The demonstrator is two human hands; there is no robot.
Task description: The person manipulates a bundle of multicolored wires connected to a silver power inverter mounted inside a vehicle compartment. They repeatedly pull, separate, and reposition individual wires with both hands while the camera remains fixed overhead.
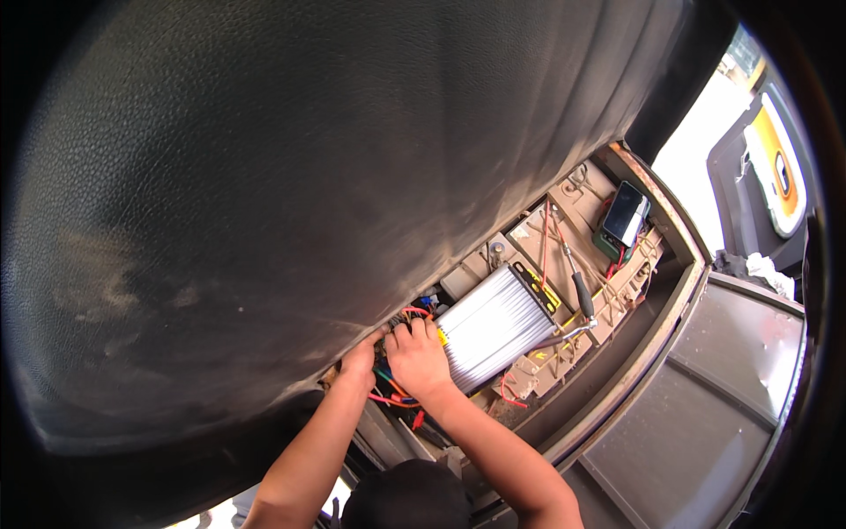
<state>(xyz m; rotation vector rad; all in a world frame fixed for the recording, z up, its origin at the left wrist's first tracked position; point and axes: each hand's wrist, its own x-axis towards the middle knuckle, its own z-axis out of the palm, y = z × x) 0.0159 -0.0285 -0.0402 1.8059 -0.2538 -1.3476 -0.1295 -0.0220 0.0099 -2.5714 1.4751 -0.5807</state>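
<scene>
My left hand reaches into a bundle of coloured wires beside a finned aluminium controller box. Close to its right, my right hand bends its fingers down into the same wiring at the box's end. Fingertips of both hands are hidden, so their grip does not show. Near them are a blue connector and a red connector. The box lies over grey-brown, dusty batteries inside a metal compartment.
A raised black leather-textured seat overhangs the compartment. A dark-handled tool lies across the batteries, beyond the box. Farther right, a phone rests on a green device with red leads. The compartment's metal rim curves along the right.
</scene>
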